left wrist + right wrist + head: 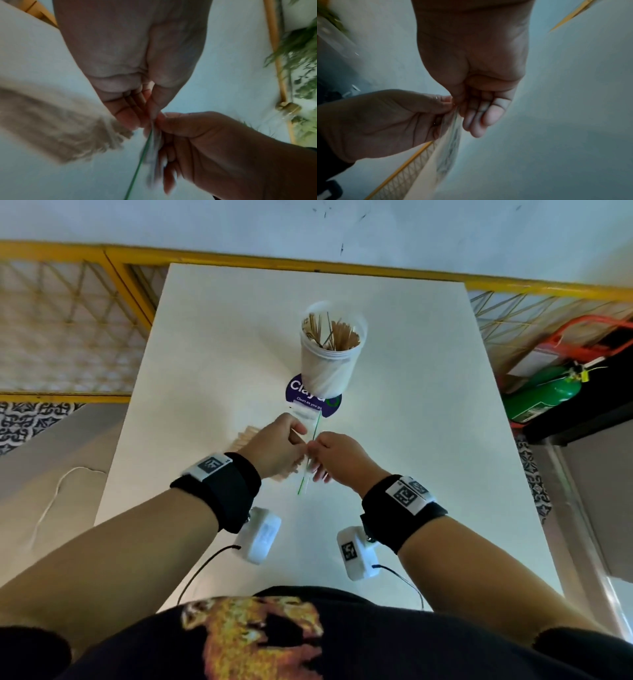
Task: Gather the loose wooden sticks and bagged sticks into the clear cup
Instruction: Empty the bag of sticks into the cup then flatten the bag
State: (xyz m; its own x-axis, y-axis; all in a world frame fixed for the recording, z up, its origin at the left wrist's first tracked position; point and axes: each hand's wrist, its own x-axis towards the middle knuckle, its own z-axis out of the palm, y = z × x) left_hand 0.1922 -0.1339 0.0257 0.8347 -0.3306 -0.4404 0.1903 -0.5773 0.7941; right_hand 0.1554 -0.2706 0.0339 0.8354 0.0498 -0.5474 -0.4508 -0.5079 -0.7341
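Note:
A clear cup point(329, 361) stands upright at the table's middle, with several wooden sticks in it. Nearer to me, both hands meet above the table. My left hand point(277, 446) and right hand point(339, 457) each pinch a thin clear bag with a green edge point(317, 426), held up on edge between them. The left wrist view shows the bag point(154, 155) hanging below the thumbs of my left hand point(137, 81) and right hand point(214, 142). What the bag point(452, 142) holds is blurred. A pile of loose wooden sticks point(245, 436) lies on the table under my left hand.
A round purple sticker point(296, 393) lies on the white table point(428, 440) under the cup's base. A yellow railing point(85, 254) runs behind the table. A green cylinder point(544, 395) lies off the right edge, and a white cord point(51, 501) on the floor at left.

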